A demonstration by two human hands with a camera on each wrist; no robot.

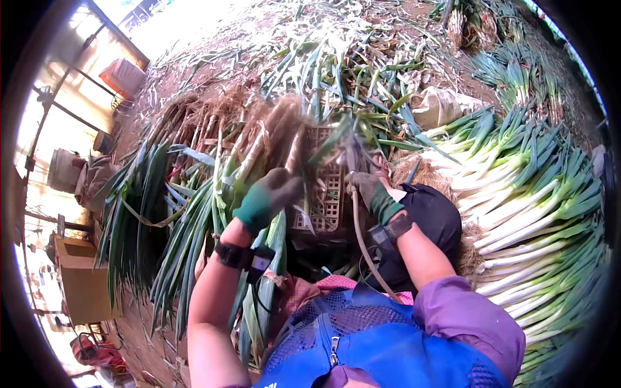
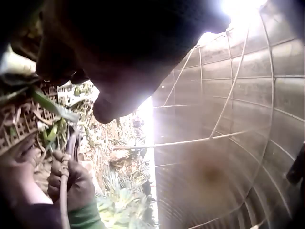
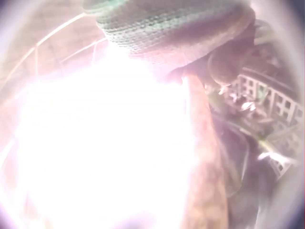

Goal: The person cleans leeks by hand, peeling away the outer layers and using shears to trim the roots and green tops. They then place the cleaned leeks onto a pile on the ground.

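My left hand (image 1: 270, 199), in a grey and green glove, is beside the root ends of leeks (image 1: 259, 145) left of the crate. Its fingers are bent loosely, with nothing seen between them; in the left wrist view this hand (image 2: 95, 62) is a dark shape. The gloved right hand (image 1: 375, 194) grips a hose (image 1: 359, 239) by its blurred dark nozzle (image 1: 352, 158), right of the crate. Seen from the left wrist, the right hand's fingers curl round the hose (image 2: 63, 191). The right wrist view shows the glove (image 3: 176, 38) above the hose (image 3: 206, 157), partly washed out by glare.
A plastic crate (image 1: 330, 187) stands between the hands, with loose leaves (image 1: 388, 110) beyond it. Long green leek tops (image 1: 187, 246) hang at the left. Cleaned white leeks (image 1: 517, 220) lie in rows at the right, past a black bag (image 1: 430, 216). Peelings cover the ground ahead.
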